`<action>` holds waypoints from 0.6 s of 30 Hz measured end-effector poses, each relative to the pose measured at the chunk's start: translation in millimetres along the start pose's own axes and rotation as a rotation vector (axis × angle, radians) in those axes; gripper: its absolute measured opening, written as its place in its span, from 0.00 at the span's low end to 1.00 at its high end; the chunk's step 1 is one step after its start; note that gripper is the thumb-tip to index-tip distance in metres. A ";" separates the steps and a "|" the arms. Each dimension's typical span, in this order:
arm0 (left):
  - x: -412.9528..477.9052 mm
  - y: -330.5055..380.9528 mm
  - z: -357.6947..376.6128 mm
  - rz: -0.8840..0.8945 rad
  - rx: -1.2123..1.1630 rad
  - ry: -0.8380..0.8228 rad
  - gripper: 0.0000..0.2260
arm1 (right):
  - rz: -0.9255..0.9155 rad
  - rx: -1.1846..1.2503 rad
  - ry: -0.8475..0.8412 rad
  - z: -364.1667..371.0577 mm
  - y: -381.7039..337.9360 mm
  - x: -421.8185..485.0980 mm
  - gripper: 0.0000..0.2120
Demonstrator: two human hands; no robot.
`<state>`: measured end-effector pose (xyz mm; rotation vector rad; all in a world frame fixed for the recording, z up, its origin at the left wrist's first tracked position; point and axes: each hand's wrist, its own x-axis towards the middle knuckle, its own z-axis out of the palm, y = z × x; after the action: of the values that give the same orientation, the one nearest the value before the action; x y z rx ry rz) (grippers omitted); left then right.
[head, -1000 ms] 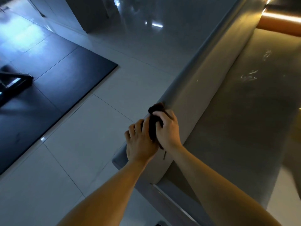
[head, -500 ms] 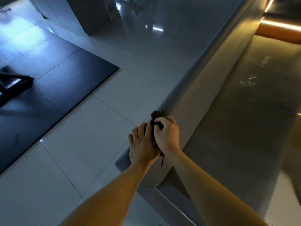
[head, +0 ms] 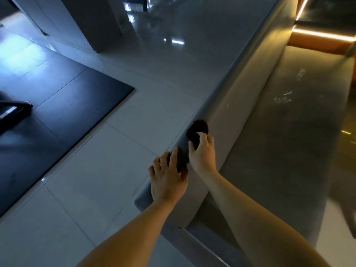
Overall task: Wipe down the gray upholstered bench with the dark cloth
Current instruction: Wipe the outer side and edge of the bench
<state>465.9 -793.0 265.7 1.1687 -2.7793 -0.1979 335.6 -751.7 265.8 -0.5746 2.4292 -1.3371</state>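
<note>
The gray upholstered bench (head: 285, 143) runs from the lower middle to the upper right, its raised back edge toward the floor side. A dark bunched cloth (head: 197, 130) lies on that back edge. My right hand (head: 202, 153) grips the cloth, fingers curled round its near part. My left hand (head: 167, 176) rests just behind it on the same edge, fingers spread over a dark patch that may be more cloth; I cannot tell whether it holds it.
Pale glossy floor tiles (head: 92, 189) lie left of the bench. A dark mat (head: 57, 120) covers the floor at left, with a black frame (head: 13, 112) on it. A lit orange strip (head: 323, 37) ends the bench at upper right. Pale smudges (head: 285, 97) mark the seat.
My right hand has slid the cloth farther along the back edge, away from me. The hands, pressed together before, are now apart, the left staying behind.
</note>
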 end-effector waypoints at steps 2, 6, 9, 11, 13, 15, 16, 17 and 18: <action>0.3 0.1 -1.2 -0.014 -0.007 -0.016 0.30 | -0.002 0.027 -0.016 1.7 0.9 -12.7 0.15; -0.4 1.0 -4.3 -0.009 0.004 -0.028 0.35 | -0.035 0.073 -0.087 4.4 0.6 -39.6 0.09; 0.6 1.4 -4.7 -0.017 -0.030 -0.037 0.32 | 0.003 0.079 -0.004 -2.9 -2.3 -12.5 0.14; 1.1 0.0 -2.3 -0.003 -0.035 -0.024 0.29 | 0.138 0.141 0.080 -9.1 -7.5 18.0 0.18; 2.8 -1.7 0.5 -0.002 -0.042 -0.035 0.28 | 0.236 0.200 0.130 -8.9 -12.2 32.0 0.17; 2.7 -3.5 1.9 -0.002 -0.059 -0.059 0.29 | 0.215 0.204 0.143 -0.5 -14.1 18.9 0.15; 2.2 -4.4 1.8 0.001 -0.066 -0.071 0.30 | 0.177 0.199 0.141 4.2 -14.3 5.7 0.14; 2.2 -4.9 1.2 0.001 -0.077 -0.081 0.31 | 0.156 0.206 0.134 8.6 -14.2 -8.9 0.13; 2.3 -6.4 0.9 0.001 -0.088 -0.090 0.32 | 0.168 0.224 0.121 12.6 -13.4 -22.8 0.12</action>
<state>468.6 -799.1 263.9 1.1653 -2.8152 -0.3781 363.7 -756.3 272.4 -0.2333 2.3154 -1.5832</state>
